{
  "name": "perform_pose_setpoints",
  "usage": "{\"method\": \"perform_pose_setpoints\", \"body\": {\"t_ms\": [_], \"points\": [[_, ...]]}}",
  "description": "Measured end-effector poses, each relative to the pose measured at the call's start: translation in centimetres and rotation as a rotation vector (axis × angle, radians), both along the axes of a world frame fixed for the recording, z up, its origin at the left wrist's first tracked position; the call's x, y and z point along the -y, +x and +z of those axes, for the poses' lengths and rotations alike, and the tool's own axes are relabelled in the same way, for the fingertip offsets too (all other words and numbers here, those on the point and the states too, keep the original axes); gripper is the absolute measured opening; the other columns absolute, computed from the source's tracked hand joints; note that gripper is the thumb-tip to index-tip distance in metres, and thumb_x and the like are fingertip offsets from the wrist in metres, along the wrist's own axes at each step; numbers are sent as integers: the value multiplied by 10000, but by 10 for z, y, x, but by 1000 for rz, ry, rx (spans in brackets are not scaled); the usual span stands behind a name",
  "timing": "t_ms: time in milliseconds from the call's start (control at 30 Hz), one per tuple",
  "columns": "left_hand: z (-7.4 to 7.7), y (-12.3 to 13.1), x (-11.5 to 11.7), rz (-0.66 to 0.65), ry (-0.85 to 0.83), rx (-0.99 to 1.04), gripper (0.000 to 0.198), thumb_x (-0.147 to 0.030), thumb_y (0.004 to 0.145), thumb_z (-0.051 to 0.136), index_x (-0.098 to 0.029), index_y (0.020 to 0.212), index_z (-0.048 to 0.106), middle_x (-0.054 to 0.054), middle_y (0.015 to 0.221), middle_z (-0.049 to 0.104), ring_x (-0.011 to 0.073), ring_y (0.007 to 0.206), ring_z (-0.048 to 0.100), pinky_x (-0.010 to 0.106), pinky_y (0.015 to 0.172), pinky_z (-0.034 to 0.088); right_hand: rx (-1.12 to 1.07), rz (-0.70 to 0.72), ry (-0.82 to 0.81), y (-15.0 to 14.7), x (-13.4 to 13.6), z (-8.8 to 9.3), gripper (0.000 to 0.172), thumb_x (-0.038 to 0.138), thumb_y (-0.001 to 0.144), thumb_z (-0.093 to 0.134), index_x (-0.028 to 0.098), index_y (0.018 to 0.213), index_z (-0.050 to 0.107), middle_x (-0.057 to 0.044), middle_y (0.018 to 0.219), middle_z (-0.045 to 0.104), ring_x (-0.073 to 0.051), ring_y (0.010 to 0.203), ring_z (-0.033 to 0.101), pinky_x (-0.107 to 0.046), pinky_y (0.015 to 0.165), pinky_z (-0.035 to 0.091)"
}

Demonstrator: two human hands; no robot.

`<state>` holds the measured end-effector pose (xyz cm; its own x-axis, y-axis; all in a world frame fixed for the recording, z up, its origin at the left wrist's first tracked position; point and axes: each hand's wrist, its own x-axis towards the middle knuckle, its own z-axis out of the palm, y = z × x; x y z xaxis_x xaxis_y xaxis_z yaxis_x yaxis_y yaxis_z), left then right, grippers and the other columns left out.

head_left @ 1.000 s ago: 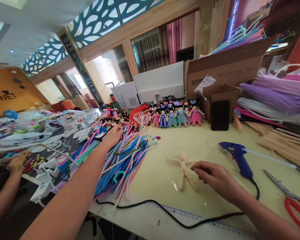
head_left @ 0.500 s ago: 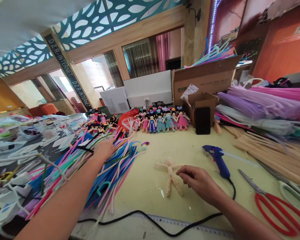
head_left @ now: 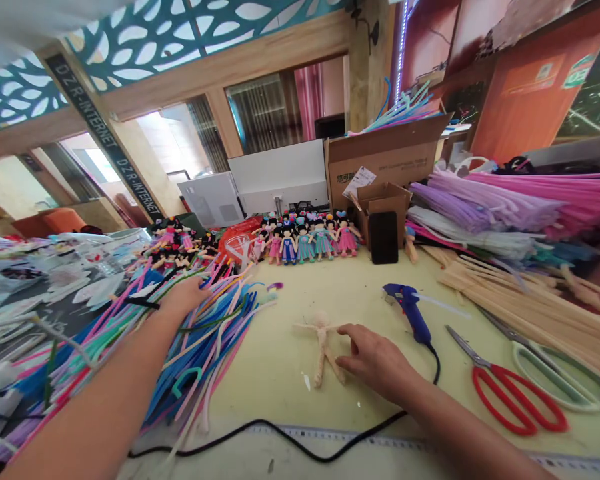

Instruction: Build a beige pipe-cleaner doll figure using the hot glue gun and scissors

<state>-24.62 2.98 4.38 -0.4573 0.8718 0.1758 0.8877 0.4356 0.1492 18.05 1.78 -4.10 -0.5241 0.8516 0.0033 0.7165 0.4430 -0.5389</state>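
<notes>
A beige doll body (head_left: 322, 347) made of pipe cleaners lies on the table, arms spread and legs apart. My right hand (head_left: 367, 353) is at its right side, fingertips by the doll's arm and leg, thumb and fingers apart with nothing between them. My left hand (head_left: 184, 297) reaches over a heap of coloured pipe cleaners (head_left: 200, 350), at its far part. The fingertips there are hard to make out, so I cannot tell whether they grip anything.
To the right lie a blue glue gun (head_left: 409, 312), red-handled scissors (head_left: 510, 387) and green-handled scissors (head_left: 555, 367). A black cord (head_left: 260, 423) crosses the front by a ruler strip. Finished dolls (head_left: 305, 241), a phone (head_left: 384, 238) and cardboard boxes (head_left: 387, 157) stand behind.
The view has swung to the right, so things sit further left. My right hand's fingers have parted and come closer to the doll body. My left hand stays over the pipe cleaners.
</notes>
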Motion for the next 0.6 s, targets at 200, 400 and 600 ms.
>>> {"method": "perform_pose_setpoints", "body": {"t_ms": [200, 400, 600], "points": [[17, 3, 3, 79, -10, 21, 254, -488, 737, 575, -237, 696, 579, 36, 630, 644, 281, 740, 645, 349, 632, 405, 50, 12, -21, -2, 1, -2, 507, 211, 788, 527, 208, 1295, 549, -68, 1010, 709, -236, 903, 649, -290, 715, 372], [36, 6, 8, 79, 98, -6, 372, -568, 819, 459, -244, 744, 627, 46, 702, 676, 286, 829, 646, 360, 674, 395, 55, 58, -7, -6, 4, -2, 448, 201, 845, 473, 205, 1287, 544, -50, 922, 720, -238, 883, 664, -289, 686, 354], [53, 22, 16, 130, 196, -116, 393, -485, 892, 403, -218, 999, 671, 106, 954, 727, 313, 983, 620, 366, 748, 401, 16, 86, -2, -6, 5, -3, 405, 251, 884, 468, 211, 1280, 541, -52, 919, 725, -243, 873, 667, -297, 702, 372]]}}
